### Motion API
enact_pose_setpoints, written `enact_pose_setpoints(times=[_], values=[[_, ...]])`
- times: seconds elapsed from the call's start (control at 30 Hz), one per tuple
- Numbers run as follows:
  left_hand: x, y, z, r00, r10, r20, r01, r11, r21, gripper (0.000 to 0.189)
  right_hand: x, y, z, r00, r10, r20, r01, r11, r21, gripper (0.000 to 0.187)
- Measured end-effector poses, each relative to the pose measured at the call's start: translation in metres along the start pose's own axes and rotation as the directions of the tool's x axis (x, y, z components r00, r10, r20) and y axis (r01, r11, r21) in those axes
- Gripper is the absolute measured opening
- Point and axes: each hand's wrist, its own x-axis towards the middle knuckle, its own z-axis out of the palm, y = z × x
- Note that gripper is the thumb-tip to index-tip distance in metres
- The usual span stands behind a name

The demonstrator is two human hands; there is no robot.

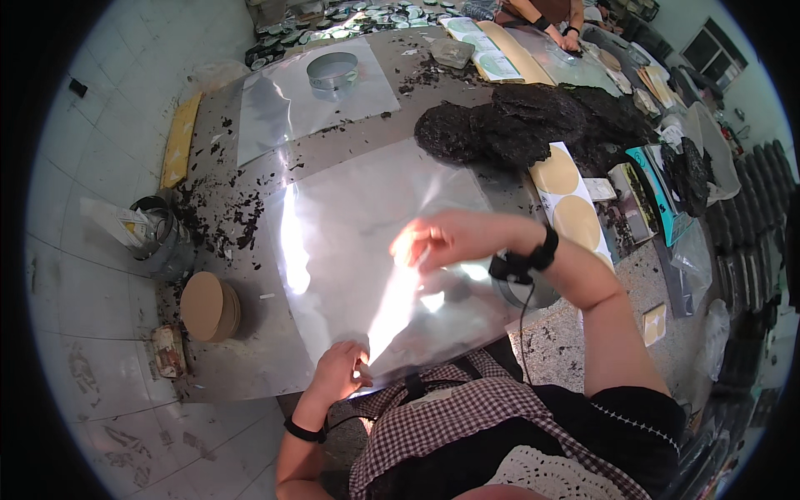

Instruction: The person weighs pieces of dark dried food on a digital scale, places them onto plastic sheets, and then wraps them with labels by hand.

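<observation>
A large clear plastic sheet [350,200] lies across the grey table in front of me, with bright glare along its creases. My left hand [340,372] is at the sheet's near edge, thumb and fingers closed on it. Above the middle of the sheet is my right hand [431,240], its fingers curled. Strong glare at its fingertips hides whether they grip the film. Partly under my right wrist stands a metal ring [528,292] at the sheet's right side.
Dark matted cakes, perhaps dried seaweed [512,128], lie beyond the sheet. Another metal ring [332,70] rests on a second plastic sheet [262,119]. Leftward are round cardboard discs [203,306] and a metal can [159,240]. A turquoise scale [659,194] and a co-worker's hands [569,42] are rightward.
</observation>
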Motion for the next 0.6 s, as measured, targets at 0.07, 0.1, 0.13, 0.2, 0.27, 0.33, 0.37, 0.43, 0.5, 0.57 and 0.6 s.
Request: enact_pose_setpoints(times=[0.07,0.1,0.13,0.2,0.27,0.33,0.37,0.43,0.5,0.57,0.6], values=[[0.001,-0.004,0.002,1.0,0.018,-0.005,-0.018,1.0,-0.002,0.028,-0.039,0.022,0.086,0.993,0.011,0.117,-0.008,1.0,-0.024,0.054],[-0.001,-0.006,0.002,1.0,0.018,-0.004,-0.018,1.0,-0.003,0.03,-0.051,0.03,0.114,0.991,0.049,0.126,-0.028,0.986,-0.165,0.057],[-0.005,-0.011,0.006,1.0,0.006,-0.001,-0.006,0.999,-0.036,0.032,-0.064,0.03,0.137,0.999,0.043,0.017,-0.04,0.992,-0.122,0.055],[-0.008,-0.007,0.0,0.998,0.066,-0.009,-0.066,0.998,-0.016,0.032,-0.089,0.032,0.159,0.964,0.1,-0.247,-0.079,0.992,0.096,0.053],[-0.007,0.002,-0.002,0.996,0.079,-0.047,-0.076,0.995,0.057,0.021,-0.119,0.042,0.166,0.811,0.185,-0.555,-0.124,0.981,0.146,0.05],[-0.008,-0.005,-0.002,0.989,0.145,0.004,-0.145,0.989,0.019,0.013,-0.154,0.064,0.17,0.533,0.177,-0.827,-0.315,0.949,0.0,0.051],[-0.007,-0.01,0.0,0.984,0.178,0.028,-0.178,0.984,-0.007,0.01,-0.167,0.073,0.166,0.393,0.117,-0.912,-0.455,0.887,-0.082,0.053],[-0.007,-0.015,0.007,0.991,0.13,-0.045,-0.132,0.99,-0.044,0.008,-0.177,0.086,0.165,0.379,-0.12,-0.918,-0.611,0.712,-0.345,0.06],[-0.005,-0.017,0.007,0.984,0.172,-0.04,-0.175,0.982,-0.068,0.011,-0.18,0.116,0.166,0.577,-0.22,-0.787,-0.551,0.607,-0.573,0.064],[-0.004,-0.012,0.008,0.992,0.113,-0.061,-0.113,0.994,0.002,0.017,-0.184,0.149,0.168,0.667,-0.21,-0.715,-0.531,0.539,-0.654,0.035],[-0.003,-0.009,0.006,0.994,0.099,-0.041,-0.096,0.994,0.055,0.016,-0.186,0.155,0.171,0.617,-0.188,-0.764,-0.576,0.554,-0.601,0.027]])
